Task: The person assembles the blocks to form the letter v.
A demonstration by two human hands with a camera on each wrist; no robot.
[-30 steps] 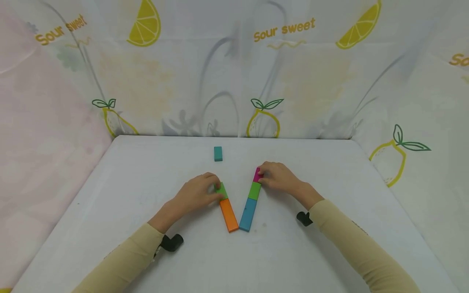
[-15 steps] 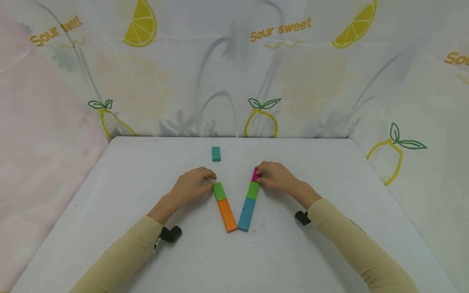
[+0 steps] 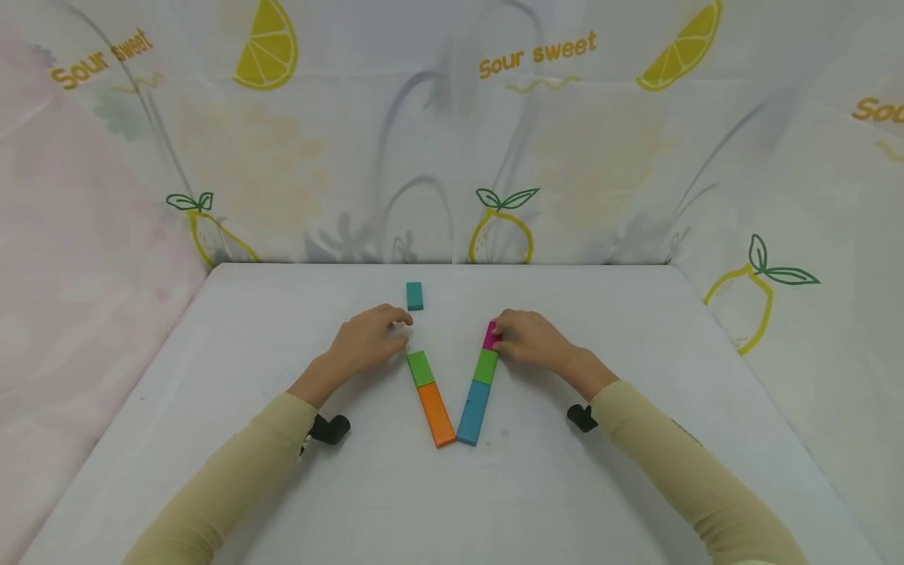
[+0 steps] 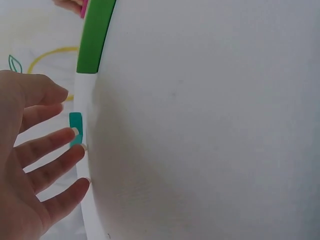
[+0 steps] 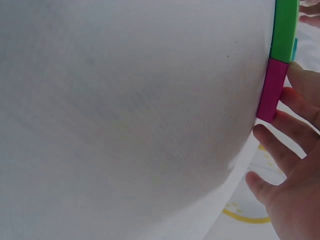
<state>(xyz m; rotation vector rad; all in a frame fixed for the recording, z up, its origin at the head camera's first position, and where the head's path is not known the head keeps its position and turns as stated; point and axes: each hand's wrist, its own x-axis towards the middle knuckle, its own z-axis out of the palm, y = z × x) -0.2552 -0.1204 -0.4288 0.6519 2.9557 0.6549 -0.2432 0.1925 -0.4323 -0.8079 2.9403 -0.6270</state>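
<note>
Several coloured blocks form a V on the white table. Its left arm is an orange block [image 3: 437, 416] with a green block [image 3: 420, 369] at its far end. On the right, a blue block [image 3: 473, 413], a second green block [image 3: 486, 366] and a magenta block [image 3: 490, 336] lie end to end. My right hand [image 3: 535, 337] pinches the magenta block between thumb and fingers, partly covering it. Beyond the left green block, my left hand [image 3: 366, 339] holds nothing, thumb and fingers apart. Its fingertips come near a teal block [image 3: 414, 296], which stands alone farther back.
The white table [image 3: 586, 486] ends at a back edge against a lemon-print cloth [image 3: 600, 157]. A black wrist camera [image 3: 330, 429] sits under the left sleeve, another black camera [image 3: 582, 418] under the right one.
My left hand has let go of the left green block and moved away from it toward the teal block. My right hand stays at the magenta block.
</note>
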